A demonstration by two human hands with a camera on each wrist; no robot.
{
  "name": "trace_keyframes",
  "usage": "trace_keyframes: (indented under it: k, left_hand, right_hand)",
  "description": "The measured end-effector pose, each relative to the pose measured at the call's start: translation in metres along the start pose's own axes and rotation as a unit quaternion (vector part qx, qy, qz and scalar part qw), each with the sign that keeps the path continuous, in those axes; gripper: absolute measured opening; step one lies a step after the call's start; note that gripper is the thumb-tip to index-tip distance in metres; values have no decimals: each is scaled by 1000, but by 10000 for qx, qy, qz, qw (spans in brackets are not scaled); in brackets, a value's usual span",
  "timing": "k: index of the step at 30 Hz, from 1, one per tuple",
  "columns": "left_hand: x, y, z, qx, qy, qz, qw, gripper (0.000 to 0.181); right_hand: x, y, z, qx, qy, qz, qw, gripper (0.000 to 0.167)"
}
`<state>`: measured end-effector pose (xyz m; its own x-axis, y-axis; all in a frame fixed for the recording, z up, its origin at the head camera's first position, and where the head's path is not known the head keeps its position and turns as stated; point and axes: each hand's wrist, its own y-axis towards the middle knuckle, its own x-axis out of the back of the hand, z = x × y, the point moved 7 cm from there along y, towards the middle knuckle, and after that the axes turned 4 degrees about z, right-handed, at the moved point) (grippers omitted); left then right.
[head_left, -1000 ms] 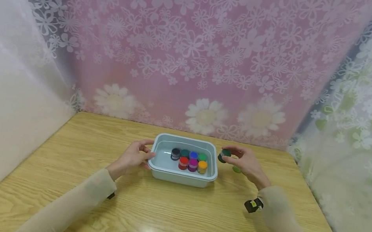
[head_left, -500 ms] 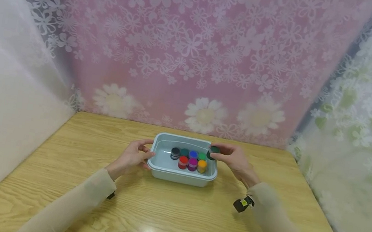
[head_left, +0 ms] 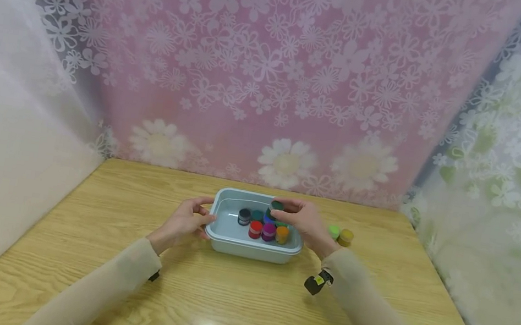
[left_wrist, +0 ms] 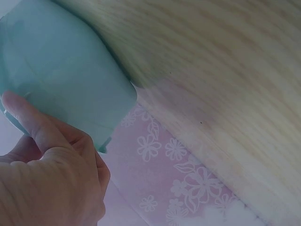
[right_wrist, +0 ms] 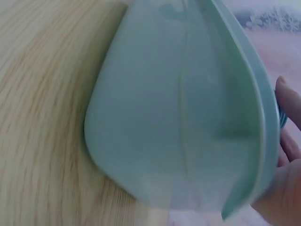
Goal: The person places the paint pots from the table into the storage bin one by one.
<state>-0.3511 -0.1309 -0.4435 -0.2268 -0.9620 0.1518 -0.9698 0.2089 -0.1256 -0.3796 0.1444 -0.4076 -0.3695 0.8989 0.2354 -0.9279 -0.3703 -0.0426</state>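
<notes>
My left hand grips the left rim of a light blue plastic basin, thumb over the edge; the left wrist view shows this hand against the basin's wall. Over the basin's right half, my right hand pinches a dark green paint jar between thumb and fingers. Inside stand a black jar, a teal jar, a red jar, a purple jar and an orange jar. A blue jar is partly hidden behind the held one; the right hand covers most of a green jar.
On the wooden table, right of the basin and beyond the right hand, are a light green jar and a yellow jar. A pink flowered curtain hangs behind the table, with pale curtains at both sides.
My right hand has carried the dark green jar leftward, from beside the basin to above the jars in it. The light green and yellow jars have come into sight. My left hand has stayed put.
</notes>
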Motion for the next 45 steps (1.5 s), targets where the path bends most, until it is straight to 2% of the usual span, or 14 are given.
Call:
trace_keyframes:
  k: [10, 17, 22, 32, 45]
  left_hand:
    - [1, 0, 0, 1, -7, 12, 10000, 55]
    - [0, -2, -2, 9, 148, -13, 9999, 56]
    - [-1, 0, -3, -31, 125, -20, 9999, 56]
    - [-3, -1, -4, -73, 112, 56, 9999, 56]
    - [-2, -1, -3, -170, 154, 46, 9997, 56]
  right_hand:
    - [-33, 15, -2, -272, -596, -120, 9978, 49]
    - [-50, 24, -4, -239, -433, 4, 9988, 49]
    - [-55, 30, -5, -189, -657, 47, 9976, 47]
    - [-69, 36, -5, -8, -1119, 419, 9928, 44]
    - [-71, 39, -5, -38, -2158, 371, 9757, 40]
